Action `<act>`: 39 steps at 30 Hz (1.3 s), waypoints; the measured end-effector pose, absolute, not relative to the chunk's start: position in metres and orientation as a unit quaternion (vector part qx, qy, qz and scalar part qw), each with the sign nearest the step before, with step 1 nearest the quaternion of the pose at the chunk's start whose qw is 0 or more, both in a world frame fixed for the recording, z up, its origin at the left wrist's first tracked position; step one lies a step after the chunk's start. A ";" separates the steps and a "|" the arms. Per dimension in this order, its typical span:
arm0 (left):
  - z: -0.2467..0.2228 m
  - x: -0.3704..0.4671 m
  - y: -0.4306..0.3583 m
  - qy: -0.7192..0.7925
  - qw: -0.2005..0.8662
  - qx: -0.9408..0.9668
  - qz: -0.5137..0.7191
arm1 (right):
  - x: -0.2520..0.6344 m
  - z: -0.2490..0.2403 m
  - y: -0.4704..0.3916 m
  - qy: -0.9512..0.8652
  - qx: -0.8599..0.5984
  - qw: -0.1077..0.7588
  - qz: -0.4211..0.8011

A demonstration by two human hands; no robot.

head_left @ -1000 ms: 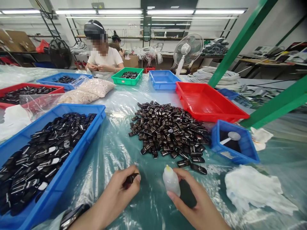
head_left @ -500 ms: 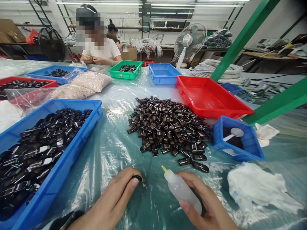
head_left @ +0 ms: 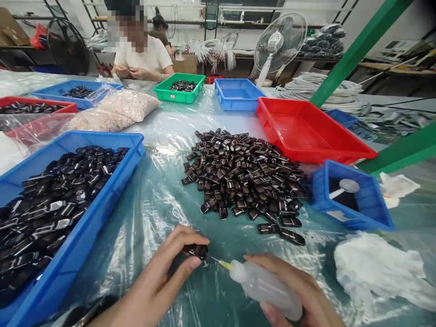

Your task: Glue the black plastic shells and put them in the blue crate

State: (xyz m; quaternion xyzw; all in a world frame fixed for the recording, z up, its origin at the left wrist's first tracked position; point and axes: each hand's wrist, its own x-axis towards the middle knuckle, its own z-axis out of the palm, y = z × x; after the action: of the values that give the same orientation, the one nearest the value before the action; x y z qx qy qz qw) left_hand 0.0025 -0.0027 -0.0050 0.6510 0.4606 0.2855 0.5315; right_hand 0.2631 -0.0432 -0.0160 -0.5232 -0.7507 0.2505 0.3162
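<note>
My left hand [head_left: 170, 268] pinches a small black plastic casing [head_left: 196, 251] between thumb and fingers, low over the plastic-covered table. Wrapped in my right hand [head_left: 293, 290] is a white squeeze bottle [head_left: 269, 286] with a yellow needle tip [head_left: 225, 264]. The bottle is tilted on its side, and its thin needle points left at the casing, a short gap away. Beyond both hands lies a heap of similar dark casings [head_left: 241, 175], with a few loose ones at its near edge.
A blue tray of black casings [head_left: 132, 163] stands at the left. To the right are a small blue bin [head_left: 371, 200] with a spoon [head_left: 349, 185], a white cloth [head_left: 378, 263] and a red tray [head_left: 313, 131]. A green post [head_left: 361, 50] slants behind. A co-worker [head_left: 141, 56] sits across the table.
The bottle has tipped flatter, its needle now pointing left toward the casing. My left hand has turned the casing, showing more of it. The camera view has shifted slightly.
</note>
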 end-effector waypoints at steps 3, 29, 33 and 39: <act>-0.005 0.002 -0.004 0.456 0.533 0.655 0.281 | 0.261 -0.012 -0.042 -0.750 -0.529 0.303 0.257; 0.004 -0.002 -0.007 0.394 0.462 0.766 0.209 | 0.264 -0.020 -0.037 -0.769 -0.484 0.342 0.239; 0.004 -0.002 -0.007 0.380 0.463 0.776 0.200 | 0.265 -0.018 -0.037 -0.776 -0.486 0.330 0.232; 0.002 -0.001 -0.007 0.386 0.455 0.776 0.202 | 0.266 -0.018 -0.040 -0.771 -0.499 0.316 0.238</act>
State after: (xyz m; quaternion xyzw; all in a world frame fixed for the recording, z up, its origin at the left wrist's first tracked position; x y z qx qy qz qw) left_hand -0.0015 -0.0073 0.0023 0.7764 0.3858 0.2022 0.4555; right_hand 0.2664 -0.0403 -0.0181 -0.4988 -0.7713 0.2382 0.3156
